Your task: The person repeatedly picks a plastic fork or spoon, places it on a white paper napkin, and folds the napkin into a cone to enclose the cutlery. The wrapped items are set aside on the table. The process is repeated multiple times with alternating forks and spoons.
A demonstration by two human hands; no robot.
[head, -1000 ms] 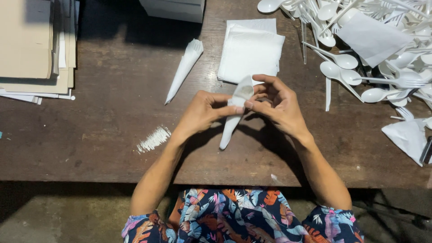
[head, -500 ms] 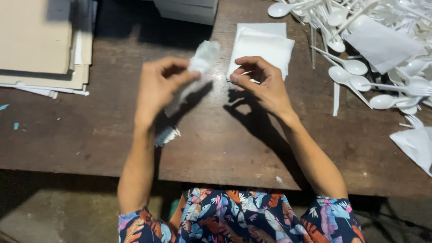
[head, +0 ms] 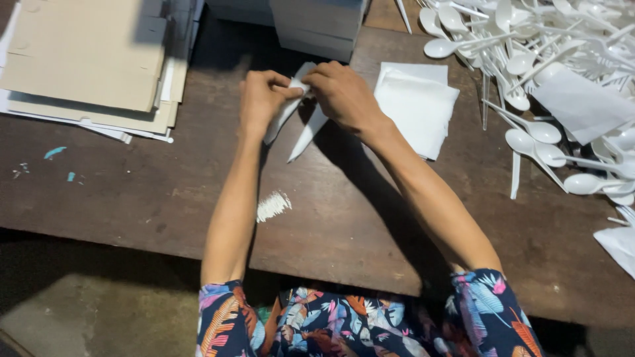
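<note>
Both hands meet over the far middle of the dark wooden table (head: 132, 192). My left hand (head: 261, 99) pinches the top of a white rolled napkin bundle (head: 276, 125) that hangs down under it. My right hand (head: 344, 96) is closed over the top of a second white rolled napkin bundle (head: 307, 135), whose pointed end aims down and left. The two bundles lie side by side, almost touching. Just right of my right hand sits a stack of flat white napkins (head: 417, 106).
A heap of white plastic spoons (head: 542, 59) and forks covers the right of the table. Flattened brown cardboard sheets (head: 86, 59) are stacked at the far left. White boxes (head: 317, 23) stand at the far edge. A white smear (head: 272, 206) marks the wood near the front.
My hands have carried the freshly rolled bundle from the table's middle towards the far left, beside the earlier bundle. The view has shifted with them.
</note>
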